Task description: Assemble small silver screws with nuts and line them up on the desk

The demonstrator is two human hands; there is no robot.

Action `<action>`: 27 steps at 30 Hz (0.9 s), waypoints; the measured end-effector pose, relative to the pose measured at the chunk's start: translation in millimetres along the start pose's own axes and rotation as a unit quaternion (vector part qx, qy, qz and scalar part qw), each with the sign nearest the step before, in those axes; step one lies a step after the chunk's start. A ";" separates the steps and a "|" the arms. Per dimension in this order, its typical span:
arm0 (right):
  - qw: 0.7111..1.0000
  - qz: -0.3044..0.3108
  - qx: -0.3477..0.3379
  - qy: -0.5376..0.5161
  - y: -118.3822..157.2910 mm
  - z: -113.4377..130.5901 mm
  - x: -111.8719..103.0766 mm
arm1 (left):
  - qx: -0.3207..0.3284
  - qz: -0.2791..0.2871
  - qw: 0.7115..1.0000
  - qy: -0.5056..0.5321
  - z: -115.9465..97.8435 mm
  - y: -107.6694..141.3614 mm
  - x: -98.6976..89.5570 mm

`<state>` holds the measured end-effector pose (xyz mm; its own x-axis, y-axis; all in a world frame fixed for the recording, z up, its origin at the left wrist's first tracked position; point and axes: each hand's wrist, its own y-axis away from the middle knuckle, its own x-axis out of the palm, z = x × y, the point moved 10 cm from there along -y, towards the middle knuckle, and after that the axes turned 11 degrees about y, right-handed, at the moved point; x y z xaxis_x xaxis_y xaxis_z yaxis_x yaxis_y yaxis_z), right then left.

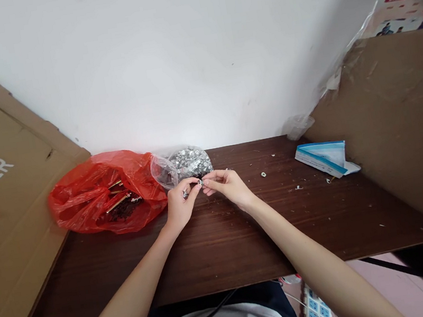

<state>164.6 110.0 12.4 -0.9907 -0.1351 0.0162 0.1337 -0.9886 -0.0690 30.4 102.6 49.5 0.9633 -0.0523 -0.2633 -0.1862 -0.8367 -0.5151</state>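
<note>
My left hand [180, 202] and my right hand [228, 185] meet above the middle of the table, fingertips pinched together. Between them is a small silvery metal piece [200, 182], gripped by both; its exact kind is too small to make out. Another small metal piece [185, 194] shows inside the curled fingers of my left hand. Just behind the hands sits a clear plastic bag [191, 161] full of small shiny metal parts. To the left, an open red plastic bag [81, 200] holds gold-coloured bars and a heap of dark small parts.
Cardboard boxes [15, 211] [400, 134] wall in both sides of the dark wooden table [197, 268]. A blue and white packet [323, 157] lies at right. One small loose part [263, 174] and scraps dot the surface. A power strip [316, 313] is below the front edge.
</note>
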 end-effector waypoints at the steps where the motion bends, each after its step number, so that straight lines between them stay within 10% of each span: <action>1: 1.000 -0.004 -0.007 -0.001 -0.1 1.1 -0.7 | -0.001 -0.001 1.000 0.001 0.6 -0.2 0.0; 27: 1.000 -0.004 -0.020 -0.002 2.7 6.6 3.4 | -0.069 -0.005 0.996 0.050 16.5 1.3 1.6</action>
<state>161.7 106.4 18.8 -0.9915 -0.1283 0.0217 0.1252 -0.9861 -0.1094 28.5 110.5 34.9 0.9807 -0.0919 -0.1729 -0.1548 -0.9044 -0.3976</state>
